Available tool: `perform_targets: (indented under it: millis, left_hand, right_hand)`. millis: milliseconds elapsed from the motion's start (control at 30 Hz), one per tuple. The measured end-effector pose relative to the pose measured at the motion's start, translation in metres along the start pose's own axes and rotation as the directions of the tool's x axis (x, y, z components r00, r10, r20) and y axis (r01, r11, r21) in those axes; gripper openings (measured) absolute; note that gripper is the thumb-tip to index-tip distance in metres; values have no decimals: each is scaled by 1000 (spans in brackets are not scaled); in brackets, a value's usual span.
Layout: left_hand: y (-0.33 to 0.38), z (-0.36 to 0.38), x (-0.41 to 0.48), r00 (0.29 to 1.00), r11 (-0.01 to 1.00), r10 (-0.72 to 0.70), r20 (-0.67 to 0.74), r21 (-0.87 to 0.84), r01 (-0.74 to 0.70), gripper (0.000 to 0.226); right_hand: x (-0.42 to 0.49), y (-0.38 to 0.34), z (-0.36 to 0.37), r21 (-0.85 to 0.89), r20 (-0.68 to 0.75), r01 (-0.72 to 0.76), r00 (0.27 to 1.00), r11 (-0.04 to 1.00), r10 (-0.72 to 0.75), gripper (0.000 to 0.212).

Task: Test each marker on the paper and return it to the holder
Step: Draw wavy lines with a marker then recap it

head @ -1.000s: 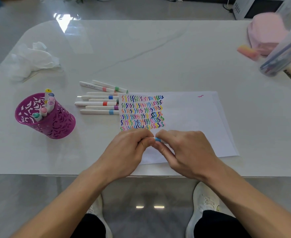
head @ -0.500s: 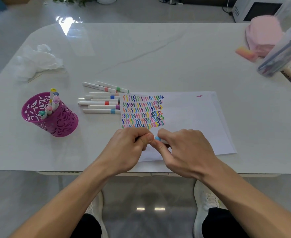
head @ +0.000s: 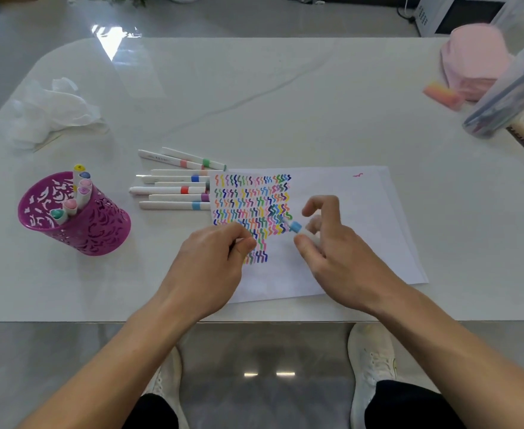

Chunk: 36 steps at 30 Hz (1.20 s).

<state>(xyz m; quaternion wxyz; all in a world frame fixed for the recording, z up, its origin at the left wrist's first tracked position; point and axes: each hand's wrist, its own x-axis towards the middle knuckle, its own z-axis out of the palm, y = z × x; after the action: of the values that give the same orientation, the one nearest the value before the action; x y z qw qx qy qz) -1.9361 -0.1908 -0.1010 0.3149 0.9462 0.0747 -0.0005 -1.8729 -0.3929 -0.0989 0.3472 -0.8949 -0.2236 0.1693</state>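
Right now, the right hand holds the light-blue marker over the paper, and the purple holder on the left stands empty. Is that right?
No. In the head view the purple holder is not empty: several capped markers stand in it. The rest holds: the right hand holds the light-blue marker over the paper.

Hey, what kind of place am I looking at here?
Probably a home or small office room, though I can't tell which. A glossy white table holds a purple marker holder and a paper sheet covered in test squiggles. A white microwave sits beyond it.
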Motion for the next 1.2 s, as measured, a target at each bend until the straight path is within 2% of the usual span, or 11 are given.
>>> perform_targets:
  millis: [100,200,267,400,567,667,800,1000,1200]
  left_hand:
    - [-3,4,1,997,994,61,49,88,-65,17]
    - [-2,7,3,994,991,63,87,115,-73,14]
    - [-3,7,4,994,990,56,94,126,-68,12]
    - [-6,4,4,995,988,32,93,146,-45,16]
    - [-6,4,4,991,985,25,132,164,-47,15]
    - [-7,5,3,991,985,17,133,165,-39,17]
    - [-8,7,4,992,991,13,123,134,-29,14]
    - [-6,7,6,991,995,-6,136,103,-8,9]
    - [-4,3,7,983,997,-26,179,77,13,10]
  right_hand:
    - [5,-4,-7,296,-9,-58,998,953,63,14]
    - [10,-4,-10,663,64,-131,991,737,119,32]
    - [11,-3,-10,730,88,-146,989,667,121,37]
    - [12,3,4,673,65,-103,995,732,81,30]
    - [12,2,13,606,11,-69,997,792,78,9]
    - [12,1,16,593,-61,-43,993,804,99,24]
    - [13,1,23,641,-73,-52,989,766,128,7]
    - [15,3,34,579,-160,-46,973,814,169,20]
    - [16,4,38,514,-191,-59,965,856,182,20]
